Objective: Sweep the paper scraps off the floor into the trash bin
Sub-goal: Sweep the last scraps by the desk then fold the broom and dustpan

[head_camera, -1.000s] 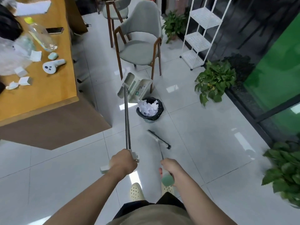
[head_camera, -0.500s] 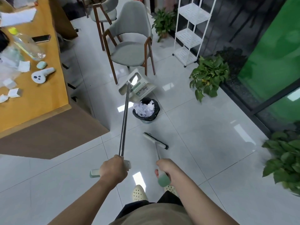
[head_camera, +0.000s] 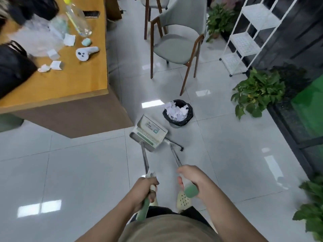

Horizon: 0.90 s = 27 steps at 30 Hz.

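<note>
On the far left, a wooden table (head_camera: pixel 70 88) carries white paper pieces (head_camera: pixel 56 64), a clear bottle (head_camera: pixel 77 20) and a phone (head_camera: pixel 91 13). Glossy pale floor tiles (head_camera: pixel 78 172) spread below. Left hand (head_camera: pixel 144 188) has its fingers curled round the green-handled dustpan (head_camera: pixel 148 134), which sits low just beside the black-lined trash bin (head_camera: pixel 178 112) heaped with paper scraps (head_camera: pixel 176 110). Right hand (head_camera: pixel 193 179) grips the broom (head_camera: pixel 174 154) handle. Behind stands a grey chair (head_camera: pixel 176 44), then a white shelf rack (head_camera: pixel 244 41) and potted plants (head_camera: pixel 257 91) along dark glass.
</note>
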Available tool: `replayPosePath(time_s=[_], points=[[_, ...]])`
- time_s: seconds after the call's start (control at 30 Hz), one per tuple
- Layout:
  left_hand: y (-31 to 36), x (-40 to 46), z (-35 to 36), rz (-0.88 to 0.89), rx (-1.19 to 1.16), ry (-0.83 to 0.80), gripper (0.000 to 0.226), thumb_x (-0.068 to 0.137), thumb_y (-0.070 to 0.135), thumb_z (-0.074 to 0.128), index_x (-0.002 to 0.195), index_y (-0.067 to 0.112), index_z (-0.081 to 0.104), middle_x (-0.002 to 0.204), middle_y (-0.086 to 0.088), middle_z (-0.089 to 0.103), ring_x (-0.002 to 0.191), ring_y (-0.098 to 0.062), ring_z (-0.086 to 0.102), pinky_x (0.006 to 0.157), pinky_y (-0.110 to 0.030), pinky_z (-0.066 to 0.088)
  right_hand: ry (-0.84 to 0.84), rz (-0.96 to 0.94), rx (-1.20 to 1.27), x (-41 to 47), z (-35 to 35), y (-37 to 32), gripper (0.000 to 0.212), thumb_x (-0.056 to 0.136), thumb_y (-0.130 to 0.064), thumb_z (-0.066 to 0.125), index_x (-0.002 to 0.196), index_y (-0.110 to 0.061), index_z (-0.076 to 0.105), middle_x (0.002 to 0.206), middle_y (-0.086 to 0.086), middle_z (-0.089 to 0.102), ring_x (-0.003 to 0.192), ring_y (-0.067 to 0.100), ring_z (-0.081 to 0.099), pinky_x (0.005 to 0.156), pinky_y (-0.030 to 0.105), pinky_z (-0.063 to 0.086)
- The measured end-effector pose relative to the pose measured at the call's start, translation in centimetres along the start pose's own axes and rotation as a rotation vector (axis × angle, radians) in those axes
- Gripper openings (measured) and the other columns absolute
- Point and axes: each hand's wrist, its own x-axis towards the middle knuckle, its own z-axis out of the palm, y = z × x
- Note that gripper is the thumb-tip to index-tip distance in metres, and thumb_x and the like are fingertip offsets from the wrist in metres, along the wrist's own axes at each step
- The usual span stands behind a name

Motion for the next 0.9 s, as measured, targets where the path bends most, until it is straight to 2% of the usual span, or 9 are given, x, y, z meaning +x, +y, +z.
replayPosePath(time_s=[0.07, 0.1, 0.2, 0.33, 0.43, 0.53, 0.63, 0.73, 0.9], points=[[-0.9, 1.0, 0.4, -0.022, -0.096, 0.003, 0.015, 0.088, 0.007, 0.058, 0.077, 0.008, 0.047, 0.056, -0.004, 0.049, 0.041, -0.017, 0.032, 0.048, -0.027, 0.031, 0.011, -0.004, -0.141, -0.2, 0.9, 0.2, 0.008, 0.089, -0.003, 0.049, 0.083, -0.002, 0.054, 0.061, 0.011, 0.056, 0.034, 0.016, 0.048, 0.041, 0.02, 0.039], [-1.3, 1.3, 0.5, -0.035, -0.122, 0.006, 0.015, 0.09, 0.006, 0.056, 0.078, 0.009, 0.048, 0.059, -0.004, 0.05, 0.041, -0.017, 0.032, 0.048, -0.027, 0.032, 0.017, 0.001, -0.172, -0.2, 1.0, 0.5, 0.011, 0.088, -0.002, 0.049, 0.079, -0.003, 0.053, 0.056, 0.011, 0.054, 0.035, 0.018, 0.046, 0.041, 0.021, 0.038], [-3.3, 2.0, 0.1, -0.084, -0.194, 0.018, 0.01, 0.088, 0.011, 0.06, 0.083, 0.008, 0.052, 0.061, -0.005, 0.051, 0.042, -0.017, 0.031, 0.05, -0.027, 0.03, 0.007, 0.053, 0.035, -0.1, 1.4, 1.1, 0.013, 0.091, 0.003, 0.049, 0.079, -0.002, 0.051, 0.071, 0.013, 0.047, 0.044, 0.016, 0.043, 0.036, 0.02, 0.038], [-5.1, 2.7, -0.8, -0.12, -0.335, 0.044, 0.022, 0.085, 0.023, 0.067, 0.096, 0.009, 0.053, 0.06, -0.004, 0.05, 0.042, -0.016, 0.031, 0.049, -0.027, 0.029, -0.062, 0.063, 0.078, 0.1, 2.1, 1.2, 0.013, 0.089, 0.003, 0.049, 0.079, -0.006, 0.048, 0.063, 0.011, 0.045, 0.043, 0.015, 0.043, 0.037, 0.022, 0.039], [-5.4, 3.1, -1.1, -0.127, -0.457, 0.047, 0.04, 0.09, 0.05, 0.063, 0.101, 0.013, 0.051, 0.059, -0.004, 0.046, 0.042, -0.016, 0.033, 0.046, -0.026, 0.033, -0.123, 0.079, 0.273, 0.0, 3.1, 0.7, 0.023, 0.088, 0.002, 0.047, 0.07, -0.013, 0.043, 0.056, 0.007, 0.04, 0.042, 0.014, 0.039, 0.035, 0.022, 0.037], [-6.2, 3.3, -1.4, -0.143, -0.522, 0.075, 0.062, 0.088, 0.073, 0.051, 0.11, 0.015, 0.055, 0.058, -0.005, 0.045, 0.04, -0.016, 0.033, 0.045, -0.027, 0.035, -0.149, 0.104, 0.386, -0.4, 4.2, 0.2, 0.023, 0.091, 0.001, 0.047, 0.075, -0.014, 0.042, 0.055, 0.005, 0.041, 0.041, 0.012, 0.039, 0.033, 0.02, 0.039], [-6.9, 3.3, -0.8, -0.101, -0.488, 0.102, 0.069, 0.094, 0.075, 0.041, 0.137, 0.024, 0.054, 0.056, -0.007, 0.043, 0.041, -0.017, 0.033, 0.045, -0.027, 0.036, -0.12, 0.129, 0.391, -0.5, 5.3, 0.1, 0.02, 0.09, 0.003, 0.047, 0.08, -0.014, 0.042, 0.057, 0.005, 0.042, 0.042, 0.011, 0.04, 0.034, 0.019, 0.04], [-7.2, 3.2, 0.0, -0.084, -0.476, 0.117, 0.062, 0.097, 0.07, 0.041, 0.142, 0.029, 0.051, 0.057, -0.008, 0.039, 0.04, -0.017, 0.033, 0.044, -0.028, 0.034, -0.084, 0.155, 0.457, 0.2, 6.0, 0.3, 0.02, 0.089, 0.003, 0.047, 0.081, -0.014, 0.042, 0.059, 0.005, 0.044, 0.044, 0.01, 0.042, 0.035, 0.018, 0.042], [-7.8, 3.1, -0.6, -0.152, -0.471, 0.1, 0.089, 0.092, 0.074, 0.045, 0.155, 0.011, 0.039, 0.058, -0.006, 0.038, 0.04, -0.016, 0.032, 0.043, -0.028, 0.034, -0.034, 0.168, 0.441, 1.6, 6.9, 0.6, 0.017, 0.09, 0.0, 0.05, 0.082, -0.013, 0.043, 0.063, 0.005, 0.045, 0.044, 0.01, 0.044, 0.036, 0.019, 0.043]])
